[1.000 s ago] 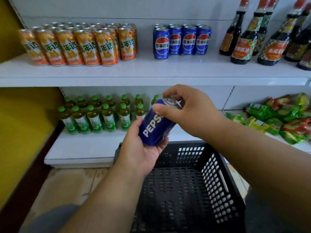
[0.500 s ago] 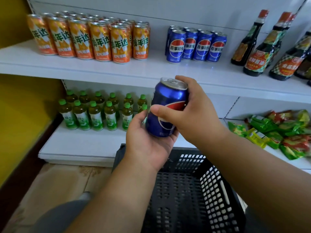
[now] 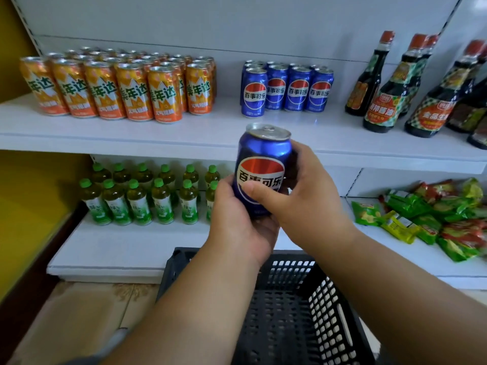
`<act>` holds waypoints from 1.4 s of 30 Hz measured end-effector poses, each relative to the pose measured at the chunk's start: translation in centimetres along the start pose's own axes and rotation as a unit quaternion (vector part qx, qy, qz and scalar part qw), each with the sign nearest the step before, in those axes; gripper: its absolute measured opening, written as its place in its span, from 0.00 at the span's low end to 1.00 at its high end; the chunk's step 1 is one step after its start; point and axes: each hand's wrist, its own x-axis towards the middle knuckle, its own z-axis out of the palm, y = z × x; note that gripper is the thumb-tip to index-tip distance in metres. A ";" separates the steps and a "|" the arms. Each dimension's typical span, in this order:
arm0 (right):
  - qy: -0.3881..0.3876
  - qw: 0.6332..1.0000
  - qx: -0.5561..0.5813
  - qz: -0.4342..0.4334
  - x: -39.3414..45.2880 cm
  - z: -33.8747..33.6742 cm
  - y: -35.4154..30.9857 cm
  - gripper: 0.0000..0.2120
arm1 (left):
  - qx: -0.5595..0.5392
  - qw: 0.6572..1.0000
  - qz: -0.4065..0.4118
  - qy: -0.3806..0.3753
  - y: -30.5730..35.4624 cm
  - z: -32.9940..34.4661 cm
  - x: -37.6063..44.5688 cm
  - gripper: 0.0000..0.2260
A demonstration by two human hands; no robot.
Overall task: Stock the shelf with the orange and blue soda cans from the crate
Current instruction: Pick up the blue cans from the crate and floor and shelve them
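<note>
Item: blue can (image 3: 263, 169), upright, gripped in both my hands: left hand (image 3: 237, 227) under, right hand (image 3: 303, 196) around. Placement: beside blue row (image 3: 287, 88), label forward, base flat.

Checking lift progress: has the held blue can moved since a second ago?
Yes. The blue can, held by both hands, went from tilted to upright and rose: its top now overlaps the upper shelf's front edge, having started below it.

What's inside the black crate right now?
The visible part of the black crate shows only its bare perforated floor and walls, no cans. Both forearms cover its near left portion, so that area cannot be checked.
</note>
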 end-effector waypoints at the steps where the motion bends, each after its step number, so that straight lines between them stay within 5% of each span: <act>1: 0.011 1.000 0.010 0.001 0.5 -0.5 0.1 0.38 | 0.006 1.000 -0.001 0.003 -0.1 0.9 0.6 0.19; 9: 0.071 0.997 0.010 -0.018 6.2 -3.1 0.2 0.36 | 0.089 0.995 0.023 -0.034 -0.6 6.9 4.7 0.19; 14: 0.113 0.993 0.020 -0.037 11.2 -4.0 1.2 0.32 | 0.269 0.956 0.117 0.013 0.9 9.1 9.4 0.15; 16: 0.112 0.993 0.011 -0.032 13.4 -3.9 2.1 0.32 | 0.387 0.899 0.200 0.041 2.2 9.1 11.8 0.14; 21: 0.089 0.996 0.000 0.006 17.9 -3.2 5.2 0.33 | 0.711 0.633 0.305 0.042 4.5 7.7 16.7 0.10; 23: 0.081 0.996 -0.016 0.022 19.6 -3.1 6.4 0.32 | 0.773 0.556 0.301 0.048 4.9 7.3 18.4 0.09; 26: 0.078 0.995 -0.029 0.047 22.0 -2.8 8.0 0.32 | 0.791 0.527 0.306 0.055 4.6 7.2 20.0 0.16; 31: 0.078 0.994 -0.049 0.066 25.6 -2.1 9.9 0.31 | 0.836 0.432 0.329 0.078 4.0 6.8 20.5 0.30; 36: 0.072 0.994 -0.058 0.052 28.0 -0.7 10.8 0.33 | 0.865 0.425 0.254 0.079 4.1 6.7 21.2 0.40; 42: 0.089 0.989 -0.103 0.064 29.9 0.2 10.9 0.34 | 0.890 0.395 0.216 0.072 4.4 6.9 21.7 0.41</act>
